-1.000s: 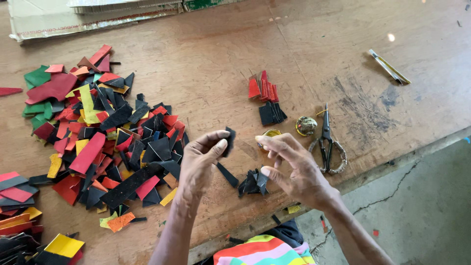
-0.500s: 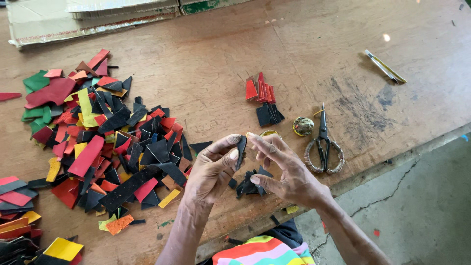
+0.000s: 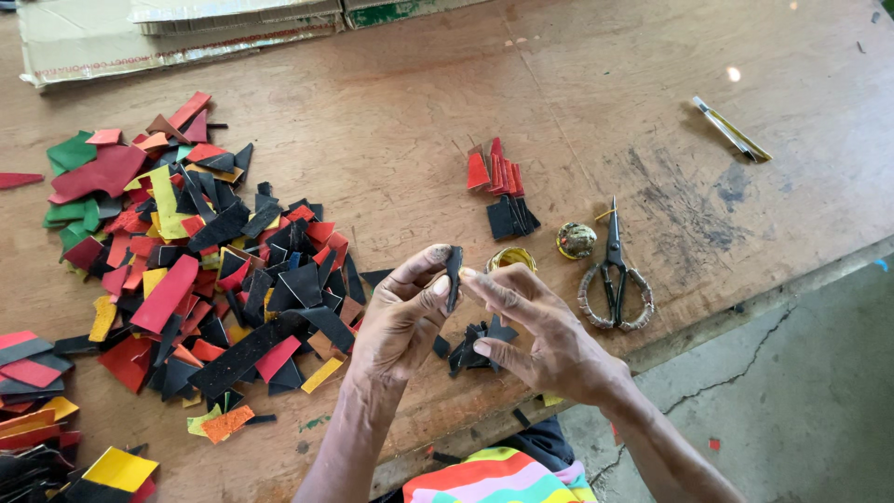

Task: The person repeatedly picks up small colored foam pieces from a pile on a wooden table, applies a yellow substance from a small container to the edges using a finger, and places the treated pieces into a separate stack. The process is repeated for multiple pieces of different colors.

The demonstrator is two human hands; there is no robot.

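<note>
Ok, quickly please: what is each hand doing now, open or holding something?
Left hand: closed, pinching the small black piece between thumb and fingers.
Right hand: fingertips pinch the same black piece; other fingers loosely curled.

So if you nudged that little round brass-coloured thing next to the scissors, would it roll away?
Possibly a little: the round brass-coloured thing looks rounded. It looks dented and uneven, so it would likely wobble and stop. The scissors lie close on one side and might block it.

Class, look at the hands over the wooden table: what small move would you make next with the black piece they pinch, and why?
Probably lower the small black piece, pinched between the left hand and right hand, onto the little black heap directly beneath. That heap holds like-coloured scraps, apart from the big mixed pile.
</note>
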